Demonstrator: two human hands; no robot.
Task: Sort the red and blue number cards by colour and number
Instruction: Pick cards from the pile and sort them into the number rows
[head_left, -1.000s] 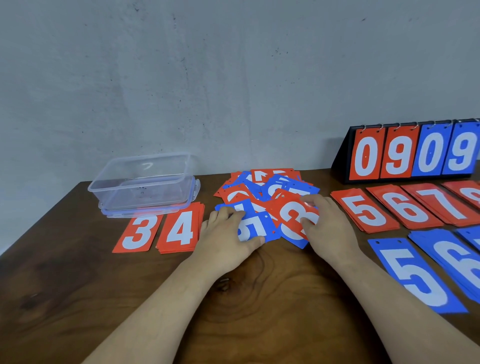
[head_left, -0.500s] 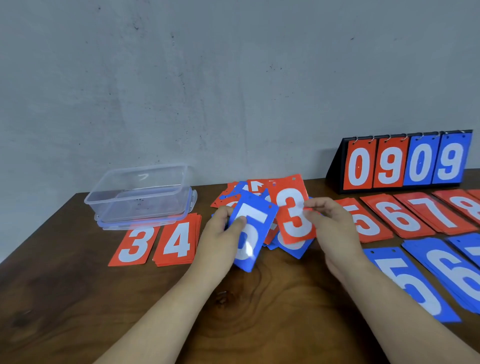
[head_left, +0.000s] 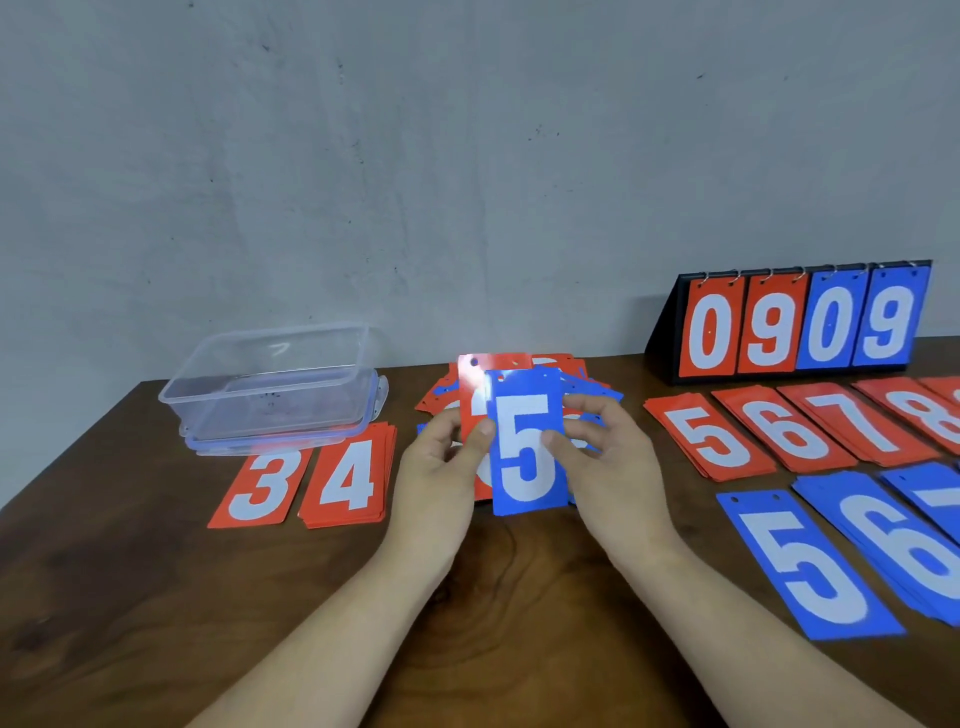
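Both hands hold cards upright above the middle of the wooden table (head_left: 130, 597): the left hand (head_left: 441, 457) pinches the left edge of the blue 5 card (head_left: 527, 447) with its thumb, against a red card (head_left: 470, 395) just behind it, and the right hand (head_left: 608, 457) pinches the blue card's right edge, thumb in front and fingers behind. The blue card hides nearly all of the red one's numeral, so it cannot be read. Behind the hands lies the mixed pile (head_left: 576, 384) of red and blue cards, largely screened by them. To the left a clear plastic container (head_left: 270, 384) sits near the wall, with a red 3 (head_left: 262, 488) and a red 4 stack (head_left: 348, 480) just in front of it. To the right run red stacks reading 5 (head_left: 709, 434), 6 (head_left: 784, 426), 7 (head_left: 857, 415) and 8 (head_left: 919, 410); nearer lie a blue 5 on the table (head_left: 805, 566) and a blue 6 stack (head_left: 904, 540). At the back right a black flip scoreboard (head_left: 670, 338) shows 0 9 in red and 0 9 in blue.
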